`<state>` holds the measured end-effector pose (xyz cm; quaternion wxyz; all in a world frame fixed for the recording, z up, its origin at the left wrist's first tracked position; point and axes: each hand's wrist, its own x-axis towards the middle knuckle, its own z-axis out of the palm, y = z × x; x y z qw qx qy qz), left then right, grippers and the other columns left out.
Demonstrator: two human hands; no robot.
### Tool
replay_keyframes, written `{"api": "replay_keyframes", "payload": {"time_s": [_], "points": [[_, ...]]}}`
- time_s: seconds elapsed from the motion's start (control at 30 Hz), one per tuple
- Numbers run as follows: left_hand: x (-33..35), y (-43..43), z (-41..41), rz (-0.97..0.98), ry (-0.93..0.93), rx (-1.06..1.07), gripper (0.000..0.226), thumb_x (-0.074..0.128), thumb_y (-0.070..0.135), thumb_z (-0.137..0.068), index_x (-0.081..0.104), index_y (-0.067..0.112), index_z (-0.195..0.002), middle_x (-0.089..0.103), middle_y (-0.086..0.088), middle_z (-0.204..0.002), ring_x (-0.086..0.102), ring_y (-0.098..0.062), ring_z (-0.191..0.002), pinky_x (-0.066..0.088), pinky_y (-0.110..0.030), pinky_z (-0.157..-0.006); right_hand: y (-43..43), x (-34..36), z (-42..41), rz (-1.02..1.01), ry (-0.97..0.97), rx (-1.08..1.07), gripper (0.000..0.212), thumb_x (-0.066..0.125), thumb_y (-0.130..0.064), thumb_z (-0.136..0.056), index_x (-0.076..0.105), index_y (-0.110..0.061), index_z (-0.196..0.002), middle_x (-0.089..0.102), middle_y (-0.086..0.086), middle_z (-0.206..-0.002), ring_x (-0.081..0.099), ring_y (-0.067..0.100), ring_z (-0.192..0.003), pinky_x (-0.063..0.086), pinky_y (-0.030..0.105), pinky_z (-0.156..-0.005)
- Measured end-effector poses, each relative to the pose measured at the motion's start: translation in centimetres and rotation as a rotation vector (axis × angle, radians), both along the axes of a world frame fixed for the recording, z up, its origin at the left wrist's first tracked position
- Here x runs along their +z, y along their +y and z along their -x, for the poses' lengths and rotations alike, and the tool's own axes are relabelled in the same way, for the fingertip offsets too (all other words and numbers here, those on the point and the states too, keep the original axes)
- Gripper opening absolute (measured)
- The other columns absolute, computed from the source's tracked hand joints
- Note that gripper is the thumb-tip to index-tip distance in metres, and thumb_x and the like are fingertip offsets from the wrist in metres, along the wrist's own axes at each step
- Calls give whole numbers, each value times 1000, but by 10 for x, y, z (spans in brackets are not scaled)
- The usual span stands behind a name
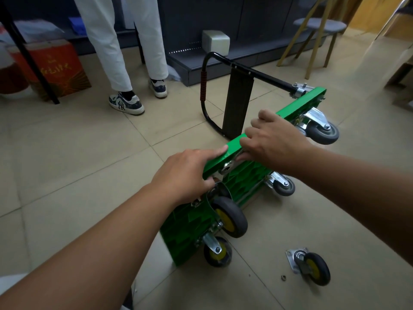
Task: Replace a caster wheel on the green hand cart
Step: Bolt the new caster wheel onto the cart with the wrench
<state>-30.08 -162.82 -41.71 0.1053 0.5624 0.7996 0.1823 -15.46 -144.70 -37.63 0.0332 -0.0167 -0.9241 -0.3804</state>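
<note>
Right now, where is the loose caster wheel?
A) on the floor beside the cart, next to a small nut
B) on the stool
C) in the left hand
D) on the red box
A: the loose caster wheel lies on the floor beside the green cart, a small nut close to it; the left hand and right hand are both on the cart's edge.

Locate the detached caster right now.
Head view, lower right: the detached caster lies on the floor, apart from the green hand cart, with a loose nut just left of it.
</note>
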Motion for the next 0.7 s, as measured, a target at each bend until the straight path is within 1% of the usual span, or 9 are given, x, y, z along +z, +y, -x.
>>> {"api": "replay_keyframes", "payload": {"time_s": [0.1, 0.17, 0.3, 0.37, 0.4, 0.47, 0.53, 0.57, 0.7], "points": [[-1, 0, 1, -3, -10, 3, 79, 72, 36, -92, 30, 62, -154, 66, 9, -133, 49, -13, -79, 40, -27, -71, 7, -24, -6, 69, 57, -17, 63, 20, -61, -100, 63, -17, -83, 63, 3, -76, 58, 25, -71, 37, 40, -84], [0, 1, 1, -9, -11, -7, 80, 72, 36, -92, 29, 62, -154, 66, 10, -132, 47, -11, -74, 39, -25, -69, 9, -36, -10, 109, 80, -24, 64, 19, -61, -100, 61, -17, -82, 63, 3, -77, 59, 26, -71, 38, 40, -84], [0, 1, 2, -7, -7, -11, 80, 72, 36, -93, 28, 61, -155, 67, 10, -129, 46, -10, -72, 37, -25, -69, 16, -42, -10, 108, 94, 7, 63, 21, -59, -103, 59, -15, -81, 63, 6, -76, 60, 27, -70, 40, 40, -81], [0, 1, 2, -8, -9, -18, 81, 72, 35, -93, 28, 62, -155, 66, 10, -131, 46, -9, -70, 37, -24, -66, 21, -39, -10, 100, 108, 31, 63, 20, -58, -104, 60, -15, -81, 61, 6, -74, 58, 27, -68, 41, 40, -80], [0, 1, 1, -9, -15, -19, 81, 72, 34, -93, 27, 62, -155, 66, 10, -130, 47, -8, -68, 36, -22, -62, 23, -36, -11, 105, 110, 37, 63, 20, -57, -104, 60, -15, -81, 60, 6, -73, 58, 27, -67, 42, 40, -78], [0, 1, 1, -13, -20, -20, 81, 72, 33, -93, 27, 62, -155, 65, 10, -130, 45, -2, -65, 32, -17, -56, 29, -30, -13, 140, 105, 31, 65, 16, -57, -105, 61, -16, -83, 61, 4, -75, 58, 25, -68, 45, 38, -73], [1, 1, 0, -18, -12, -21, 81, 72, 33, -93, 28, 62, -154, 65, 10, -133, 44, 0, -63, 30, -14, -55, 33, -25, -13, 182, 119, 46, 71, 10, -59, -102, 63, -17, -81, 62, 3, -73, 59, 23, -66, 43, 35, -63], [0, 1, 0, -21, -12, -19, 81, 73, 34, -93, 28, 62, -154, 64, 11, -135, 44, 0, -62, 30, -13, -55, 34, -24, -13, 195, 115, 70, 73, 10, -60, -101, 63, -17, -79, 62, 2, -72, 59, 23, -65, 43, 35, -62], [0, 1, 1, -20, -14, -22, 81, 73, 33, -93, 28, 60, -155, 65, 12, -134, 48, 0, -64, 32, -13, -55, 37, -23, -11, 228, 70, 152, 72, 10, -64, -100, 64, -19, -82, 62, 0, -74, 59, 23, -69, 47, 38, -67]]}}
